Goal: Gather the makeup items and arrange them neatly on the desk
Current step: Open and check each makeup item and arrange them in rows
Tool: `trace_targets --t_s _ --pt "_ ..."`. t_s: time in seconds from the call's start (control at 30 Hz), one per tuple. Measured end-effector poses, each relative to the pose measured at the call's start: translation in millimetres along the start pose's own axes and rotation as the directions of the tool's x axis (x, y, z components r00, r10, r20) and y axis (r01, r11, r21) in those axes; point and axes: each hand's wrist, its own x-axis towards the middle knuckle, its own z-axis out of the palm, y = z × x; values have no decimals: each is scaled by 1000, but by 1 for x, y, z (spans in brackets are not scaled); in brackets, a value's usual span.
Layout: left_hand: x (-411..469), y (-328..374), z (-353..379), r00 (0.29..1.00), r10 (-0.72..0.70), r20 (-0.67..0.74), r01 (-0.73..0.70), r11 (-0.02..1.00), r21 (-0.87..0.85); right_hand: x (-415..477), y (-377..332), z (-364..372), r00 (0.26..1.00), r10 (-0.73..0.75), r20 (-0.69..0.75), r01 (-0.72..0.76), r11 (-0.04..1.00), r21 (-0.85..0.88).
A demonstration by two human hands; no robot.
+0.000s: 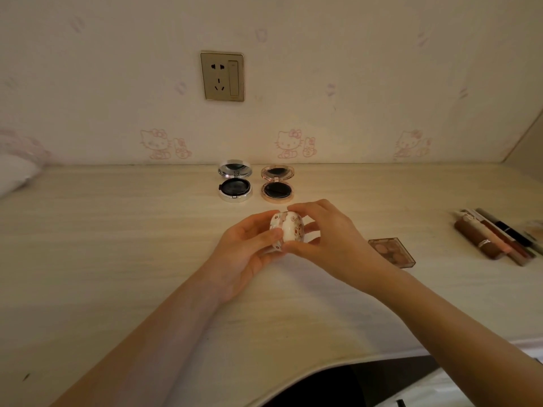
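Observation:
Both hands hold a small round white compact with a floral pattern [289,229] above the middle of the desk [117,245]. My left hand [249,251] grips it from the left and below, and my right hand [326,233] pinches its right side and top. Two open cushion compacts lie side by side near the wall: a silver one [235,183] and a pink-gold one [277,185]. A clear-cased brown eyeshadow palette [392,251] lies just right of my right wrist. Several lipsticks and slim tubes [496,239] lie bunched at the far right.
A wall with cartoon-cat wallpaper and a gold socket plate [222,76] stands right behind the desk. Something white and soft [14,174] rests at the far left edge. The desk's front edge curves inward at the lower right.

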Motion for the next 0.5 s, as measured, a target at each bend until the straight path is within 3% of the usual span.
trace_targets --t_s 0.23,0.5 --pt "1 -2 0 999 -28 -19 29 999 25 -4 -3 -2 998 -68 12 66 991 119" --pt "-2 -1 1 999 -36 4 36 999 38 -7 -1 -6 973 -226 40 227 973 -36"
